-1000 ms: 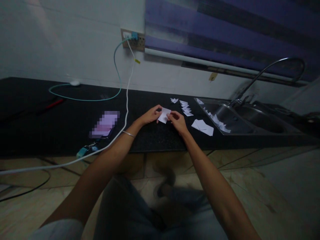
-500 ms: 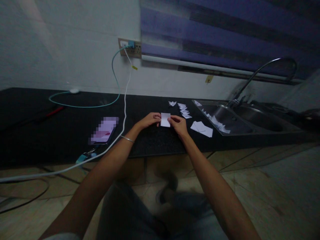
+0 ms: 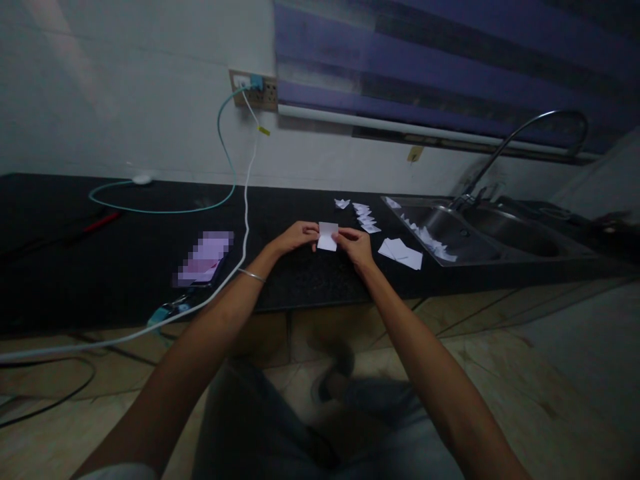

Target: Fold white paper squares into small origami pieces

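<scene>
A small white sheet of paper [image 3: 328, 237] is held over the dark countertop, with a faint crease across it. My left hand [image 3: 300, 236] pinches its left edge, and my right hand [image 3: 355, 245] pinches the right edge, thumb on the paper's face. Just right of my right hand lies a loose pile of white paper sheets [image 3: 401, 254]. Behind it, folded paper boats [image 3: 366, 219] stand in a row, with a single paper boat [image 3: 342, 204] to their left. More folded white papers [image 3: 429, 241] line the near-left rim of the sink.
A double steel sink [image 3: 480, 230] with a curved tap [image 3: 520, 137] is at the right. To the left lies a phone [image 3: 205, 259] with a strap. A white cable [image 3: 246, 220] runs from the wall socket [image 3: 255, 90] across the counter [image 3: 290, 287] and over its front edge.
The whole view has shifted slightly, so everything sits a little further left and up. Both hands keep their pinch on the paper, with hardly any other movement.
</scene>
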`<state>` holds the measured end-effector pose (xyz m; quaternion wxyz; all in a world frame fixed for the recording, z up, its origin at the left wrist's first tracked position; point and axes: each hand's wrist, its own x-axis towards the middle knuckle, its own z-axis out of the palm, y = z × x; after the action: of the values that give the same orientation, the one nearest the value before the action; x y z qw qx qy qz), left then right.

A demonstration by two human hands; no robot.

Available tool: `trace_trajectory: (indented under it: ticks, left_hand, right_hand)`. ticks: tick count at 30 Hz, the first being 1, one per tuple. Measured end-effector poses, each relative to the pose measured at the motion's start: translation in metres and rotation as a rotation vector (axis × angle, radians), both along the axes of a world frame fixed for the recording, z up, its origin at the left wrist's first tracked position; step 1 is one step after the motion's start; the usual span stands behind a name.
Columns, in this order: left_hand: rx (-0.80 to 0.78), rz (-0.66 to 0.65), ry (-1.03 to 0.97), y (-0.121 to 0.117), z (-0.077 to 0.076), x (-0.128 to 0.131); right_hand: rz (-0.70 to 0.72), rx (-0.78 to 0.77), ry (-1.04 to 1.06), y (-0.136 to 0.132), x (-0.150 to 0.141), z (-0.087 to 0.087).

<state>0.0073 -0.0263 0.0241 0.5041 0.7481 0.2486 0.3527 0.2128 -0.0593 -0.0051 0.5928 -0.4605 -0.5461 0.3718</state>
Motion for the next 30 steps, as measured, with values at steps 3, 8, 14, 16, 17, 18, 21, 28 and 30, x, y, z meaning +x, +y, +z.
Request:
trace_trajectory:
  ticks: [3,8,14,16,17,18,21,28,30]
  left_hand:
    - [-0.008,0.083,-0.024,-0.001,-0.001,0.001]
    - [-0.072,0.124,-0.057,0.004,-0.004,0.001]
    - [-0.256,-0.010,0.059,0.011,-0.007,0.005]
    - [-0.213,-0.059,0.131,0.008,-0.004,0.005]
    - [-0.183,-0.080,0.151,0.006,-0.003,0.005]
    - [-0.157,-0.094,0.158,0.004,-0.001,0.004]
    - [-0.133,-0.112,0.149,-0.003,0.005,0.002]
    - [-0.027,-0.056,0.184,-0.009,0.008,0.004]
    - [-0.010,-0.048,0.169,-0.008,0.007,0.004]
  right_hand:
    - [0.082,0.005,0.022,-0.001,0.000,0.001]
    - [0.049,0.022,0.025,-0.002,0.000,0.001]
    - [0.027,0.069,-0.035,-0.008,-0.001,0.008]
    - [0.026,0.079,-0.036,-0.009,-0.001,0.010]
    - [0.029,0.073,-0.026,-0.010,-0.002,0.010]
    - [0.037,0.062,-0.011,-0.010,-0.002,0.011]
    - [0.057,0.007,0.037,-0.008,-0.002,0.011]
    - [0.092,-0.070,0.067,-0.006,-0.002,0.010]
    - [0.095,-0.049,0.005,-0.006,-0.003,0.009]
